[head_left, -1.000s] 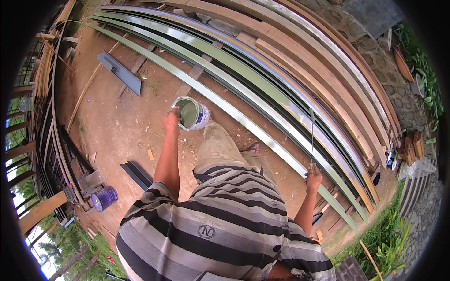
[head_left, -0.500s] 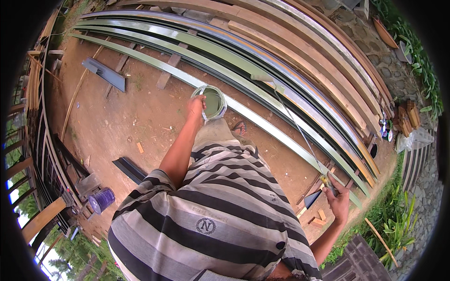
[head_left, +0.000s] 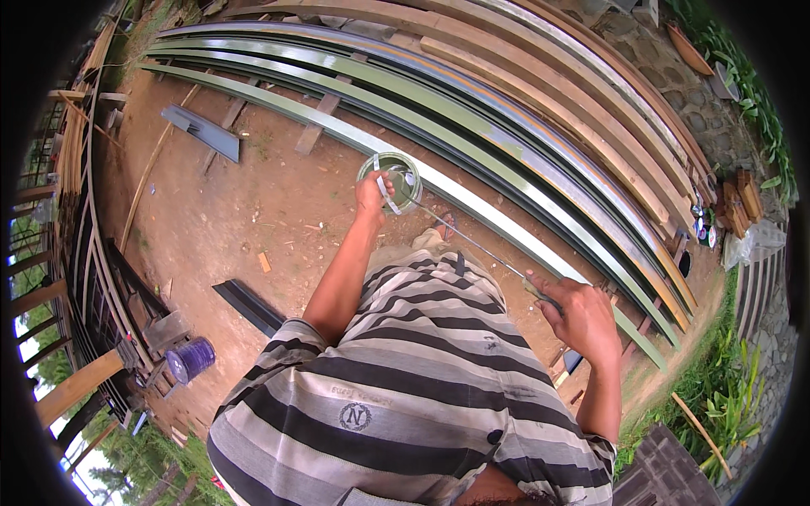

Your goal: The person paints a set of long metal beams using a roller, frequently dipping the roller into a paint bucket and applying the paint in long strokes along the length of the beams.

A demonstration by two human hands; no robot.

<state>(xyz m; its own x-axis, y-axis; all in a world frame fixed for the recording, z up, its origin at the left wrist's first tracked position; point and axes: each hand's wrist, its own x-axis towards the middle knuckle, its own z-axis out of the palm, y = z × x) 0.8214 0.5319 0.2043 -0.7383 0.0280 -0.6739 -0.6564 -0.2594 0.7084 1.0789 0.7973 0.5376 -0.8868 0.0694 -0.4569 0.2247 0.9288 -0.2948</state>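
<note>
My left hand (head_left: 371, 194) grips a paint bucket (head_left: 416, 181) by its pale handle strap at the left rim, and green paint coats the inside. My right hand (head_left: 584, 319) is closed around the grip of a long-rod paint roller (head_left: 483, 247). The roller's metal rod slants across to the bucket and its head is down inside, mostly hidden. Just beyond the bucket runs the nearest metal beam (head_left: 295, 108), green with a shiny, bright stretch. More green-coated metal channels (head_left: 405, 103) lie parallel behind it.
Wooden planks (head_left: 540, 97) lie beyond the channels. Short wood battens (head_left: 319, 122) sit beneath the metal. On the dirt ground are a grey metal offcut (head_left: 202, 133), a dark channel piece (head_left: 246, 305) and a purple bucket (head_left: 191, 360) at left. My foot (head_left: 446, 225) shows below the paint bucket.
My right hand has swung inward and up, taking the roller head from over the green channels into the paint bucket. The left hand still holds the bucket, slightly further right in view.
</note>
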